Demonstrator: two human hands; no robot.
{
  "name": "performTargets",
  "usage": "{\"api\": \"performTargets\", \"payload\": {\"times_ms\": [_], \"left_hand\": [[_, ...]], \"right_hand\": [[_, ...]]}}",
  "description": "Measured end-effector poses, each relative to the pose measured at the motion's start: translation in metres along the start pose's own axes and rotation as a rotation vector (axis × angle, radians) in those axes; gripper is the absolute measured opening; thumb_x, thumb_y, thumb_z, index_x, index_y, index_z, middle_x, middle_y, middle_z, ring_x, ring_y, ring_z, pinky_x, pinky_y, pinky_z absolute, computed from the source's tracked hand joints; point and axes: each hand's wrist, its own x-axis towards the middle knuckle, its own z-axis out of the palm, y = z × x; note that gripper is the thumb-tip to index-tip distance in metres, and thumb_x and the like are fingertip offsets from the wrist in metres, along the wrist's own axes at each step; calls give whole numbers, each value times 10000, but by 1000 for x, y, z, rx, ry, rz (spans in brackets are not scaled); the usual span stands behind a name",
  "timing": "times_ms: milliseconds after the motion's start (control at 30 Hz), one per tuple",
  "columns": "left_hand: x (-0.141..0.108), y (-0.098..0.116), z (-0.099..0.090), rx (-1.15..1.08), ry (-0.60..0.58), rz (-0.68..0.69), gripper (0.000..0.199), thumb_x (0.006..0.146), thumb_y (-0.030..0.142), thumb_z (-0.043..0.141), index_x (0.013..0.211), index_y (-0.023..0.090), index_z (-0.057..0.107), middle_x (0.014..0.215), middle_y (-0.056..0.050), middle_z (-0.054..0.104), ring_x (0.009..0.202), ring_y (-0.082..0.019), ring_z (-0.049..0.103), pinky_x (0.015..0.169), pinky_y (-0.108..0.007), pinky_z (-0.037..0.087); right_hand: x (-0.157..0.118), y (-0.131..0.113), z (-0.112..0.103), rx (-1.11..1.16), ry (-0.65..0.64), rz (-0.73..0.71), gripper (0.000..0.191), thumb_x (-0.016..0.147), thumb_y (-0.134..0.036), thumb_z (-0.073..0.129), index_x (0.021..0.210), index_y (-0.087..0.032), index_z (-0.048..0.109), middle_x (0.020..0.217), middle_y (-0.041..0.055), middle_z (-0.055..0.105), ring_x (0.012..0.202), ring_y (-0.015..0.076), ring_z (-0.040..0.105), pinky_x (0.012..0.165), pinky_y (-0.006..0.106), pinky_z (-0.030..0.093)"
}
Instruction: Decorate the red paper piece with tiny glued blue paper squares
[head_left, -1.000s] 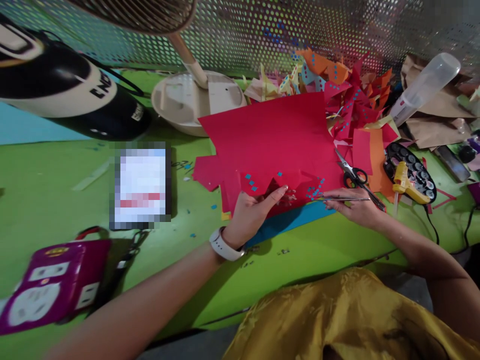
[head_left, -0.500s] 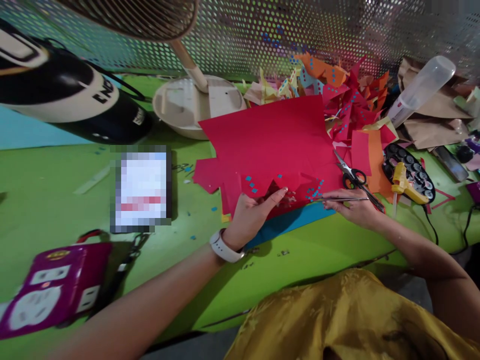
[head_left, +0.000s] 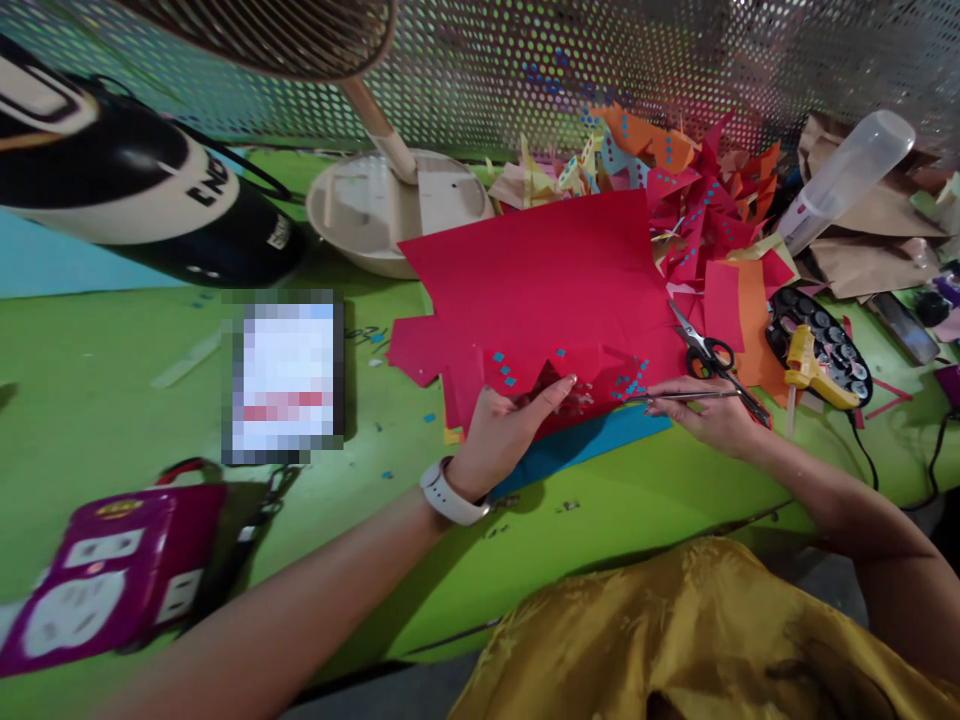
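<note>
My left hand (head_left: 504, 430), with a pale watch on its wrist, is closed at the near edge of a red paper (head_left: 600, 365), thumb on top and the other fingers largely hidden. Beside the thumb are a dark patch and small shiny bits too fine to make out. Small blue paper squares (head_left: 504, 370) lie on the red paper. My right hand (head_left: 697, 412) is closed on thin metal tweezers (head_left: 694, 395), whose tips point left toward a cluster of blue squares (head_left: 634, 380). Beneath the red paper a blue sheet (head_left: 577, 447) shows.
Black-handled scissors (head_left: 709, 355) lie just beyond my right hand, near a yellow glue gun (head_left: 814, 370) on a black palette. Coloured paper scraps (head_left: 697, 190) pile up behind. To the left are a tablet-like device (head_left: 285, 380), a purple power strip (head_left: 112, 570), a bottle (head_left: 150, 180) and a fan base (head_left: 345, 215).
</note>
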Motion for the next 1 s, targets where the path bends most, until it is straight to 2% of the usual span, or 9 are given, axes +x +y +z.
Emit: {"api": "performTargets", "payload": {"times_ms": [167,333,533,700,833,1000], "left_hand": [[1,-2,2,-59,-15,34,182,694,348,734,782,190,753,859,-42,766,914,-242,709,840,-336,575],[-1,4,7,-140,-36,-1,255,707,384,728,797,145,728,833,-77,762,822,-241,719,812,-380,590],[-2,7,8,-214,-82,8,249,708,383,735,770,147,688,761,-57,743,727,-207,709,736,-357,605],[0,3,7,-268,-108,17,254,704,388,745,778,155,678,727,-32,721,670,-170,686,696,-325,602],[-1,2,6,-279,-125,19,269,715,392,739,825,155,678,763,-47,728,698,-176,693,694,-321,602],[-1,5,5,-267,-128,29,273,714,407,743,811,160,681,769,-53,733,727,-188,701,693,-314,602]], "right_hand": [[1,-8,-6,-38,50,-93,165,900,-298,580,978,-201,689,813,21,755,680,136,721,610,221,586],[8,-34,-18,-154,69,-181,141,899,-241,579,987,-219,687,806,10,758,683,126,720,619,202,578],[32,-53,-7,-232,109,-306,156,904,-228,564,972,-224,704,812,6,755,670,126,707,607,215,557],[48,-53,7,-224,157,-350,149,904,-228,568,985,-235,694,886,8,760,689,123,709,622,213,562],[50,-48,9,-297,143,-347,166,917,-274,553,1004,-253,693,878,6,762,664,130,702,603,234,552],[49,-44,12,-367,153,-413,187,930,-295,536,1010,-224,690,884,18,764,591,121,675,555,239,524]]}}
